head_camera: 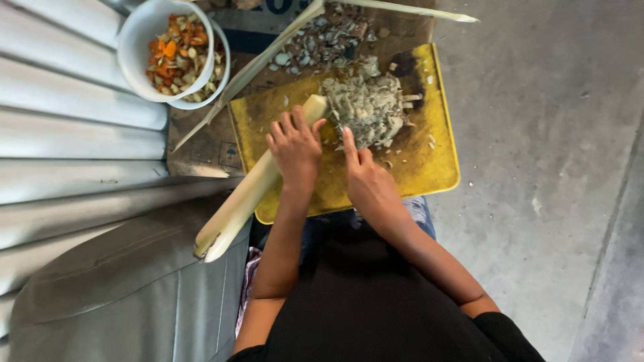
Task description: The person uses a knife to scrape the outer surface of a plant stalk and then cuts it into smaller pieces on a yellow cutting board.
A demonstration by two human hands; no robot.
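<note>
Left hand (295,149) clamps the stalk (251,191) near its cut end. Looks stiff, fibrous. Right hand (365,177) pinches a blade, barely visible.

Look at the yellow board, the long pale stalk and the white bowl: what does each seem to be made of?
The yellow board looks like plastic: even colour, rounded corners, dark stains. The long pale stalk under the left hand looks like plant stem: fibrous, layered at its cut end. The white bowl has a smooth, matte wall, plastic or enamel; the look leaves it open.
</note>
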